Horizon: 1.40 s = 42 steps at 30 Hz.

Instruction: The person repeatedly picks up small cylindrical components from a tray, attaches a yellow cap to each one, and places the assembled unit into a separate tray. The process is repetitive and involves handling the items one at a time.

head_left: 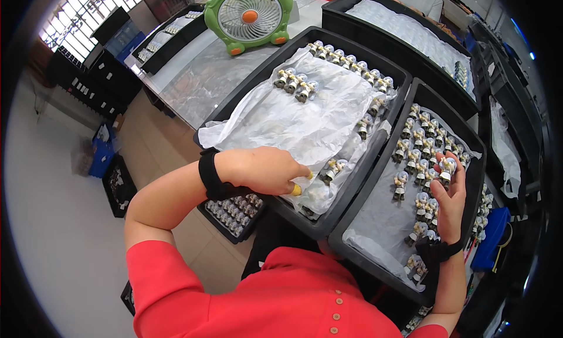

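- Nearest, I see my red sleeves, with a black wrist strap on each forearm.
- My left hand [264, 169] hovers over the near corner of the left black tray [246, 97], its grip narrow, yellow-capped fingertips [297, 189] pinched beside a small figurine pair [333, 169] lying on white paper [305, 112].
- My right hand [451, 197] is raised over the right black tray [478, 162], its grip closed around one small white figurine [447, 166].
- Below that hand, rows of like figurines [419, 135] stand on the tray's liner.
- Farther off, more figurines [352, 62] line the left tray's far edge.
- Beyond, on the desk [199, 74], stands a green fan [250, 15].
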Each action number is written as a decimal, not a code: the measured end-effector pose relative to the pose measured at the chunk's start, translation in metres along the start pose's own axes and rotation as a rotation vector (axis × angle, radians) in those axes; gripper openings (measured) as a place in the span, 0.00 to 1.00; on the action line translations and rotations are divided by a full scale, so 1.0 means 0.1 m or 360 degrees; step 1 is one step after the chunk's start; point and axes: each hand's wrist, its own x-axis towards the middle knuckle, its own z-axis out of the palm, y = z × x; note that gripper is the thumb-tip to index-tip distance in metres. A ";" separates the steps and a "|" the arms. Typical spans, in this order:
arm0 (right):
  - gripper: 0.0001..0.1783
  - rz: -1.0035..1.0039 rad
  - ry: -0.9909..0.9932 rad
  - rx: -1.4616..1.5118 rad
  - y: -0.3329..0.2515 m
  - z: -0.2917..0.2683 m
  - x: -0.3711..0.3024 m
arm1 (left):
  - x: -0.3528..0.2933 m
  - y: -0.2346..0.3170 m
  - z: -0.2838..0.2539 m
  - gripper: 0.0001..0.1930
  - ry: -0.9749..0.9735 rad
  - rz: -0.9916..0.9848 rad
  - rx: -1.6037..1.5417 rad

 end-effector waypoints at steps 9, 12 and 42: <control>0.35 0.0050 -0.0002 0.0079 -0.01 -0.01 0.01 | 0.06 0.13 -0.09 0.25 -0.0075 -0.0100 0.0153; 0.35 0.0031 -0.0005 0.0064 -0.02 -0.03 0.01 | 0.04 0.13 -0.13 0.23 -0.0071 -0.0099 0.0135; 0.34 0.0023 0.0015 0.0125 -0.06 -0.03 0.00 | 0.10 0.20 -0.17 0.19 -0.0113 -0.0185 0.0353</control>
